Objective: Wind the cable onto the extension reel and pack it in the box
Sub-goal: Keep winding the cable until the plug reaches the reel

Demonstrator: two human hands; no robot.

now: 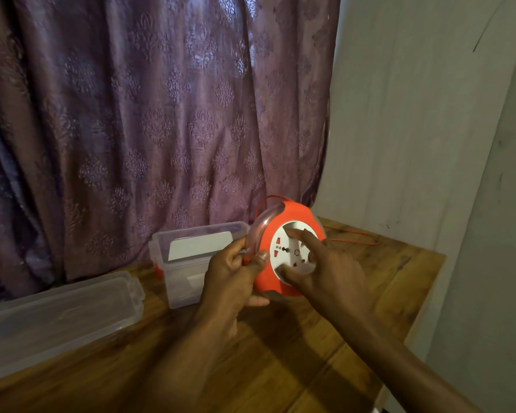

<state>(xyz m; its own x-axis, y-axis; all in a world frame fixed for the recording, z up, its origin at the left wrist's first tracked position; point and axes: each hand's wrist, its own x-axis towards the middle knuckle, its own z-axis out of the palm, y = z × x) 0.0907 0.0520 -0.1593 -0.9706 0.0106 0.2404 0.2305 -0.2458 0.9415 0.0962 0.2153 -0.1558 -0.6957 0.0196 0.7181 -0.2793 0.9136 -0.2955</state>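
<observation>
An orange extension reel (295,214) with a white socket face and a clear handle is held upright above the wooden table (280,353). My left hand (233,281) grips its left rim and the clear handle. My right hand (319,266) lies on the white socket disc, fingers spread and pressing on it. A thin orange cable (355,234) trails from behind the reel across the table toward the right wall. The clear plastic box (188,263) stands open just left of the reel.
The box's clear lid (60,317) lies flat on the table at the left. A purple patterned curtain (161,114) hangs behind the table. A pale wall (429,114) borders the table's right side, and the table's right edge drops off near it.
</observation>
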